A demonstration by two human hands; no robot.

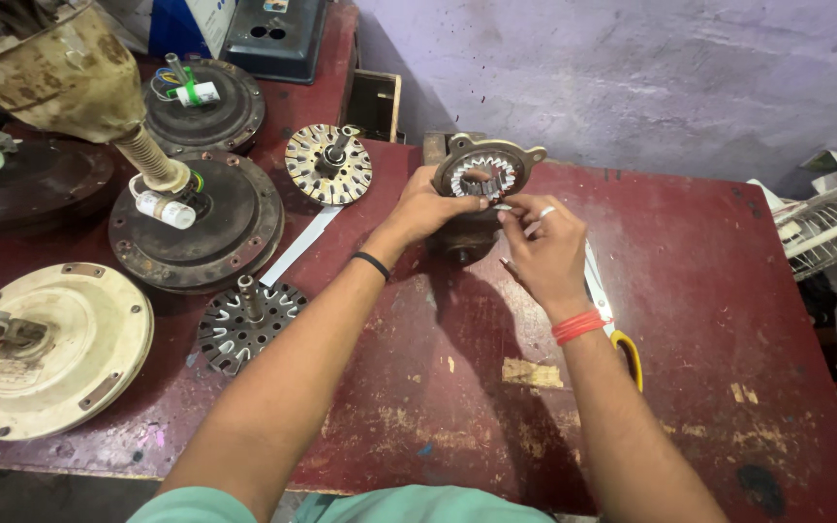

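A round metal motor stator point(483, 172) with toothed inner slots stands tilted on the dark red table point(709, 291), near its far edge. My left hand point(428, 205) grips the stator's lower left rim, thumb reaching into the ring. My right hand point(546, 250), with a ring on one finger and red threads at the wrist, pinches a small thin white piece point(502, 207) at the stator's lower right rim. Whether the piece is paper or wire I cannot tell.
Scissors with yellow handles point(622, 339) lie under my right forearm. Left of my arms are two bare stator cores point(244, 324) point(328, 163), dark fan motor housings point(201, 218), a cream housing point(46, 349) and a white strip point(304, 242). A white fan grille point(830, 228) sits at right.
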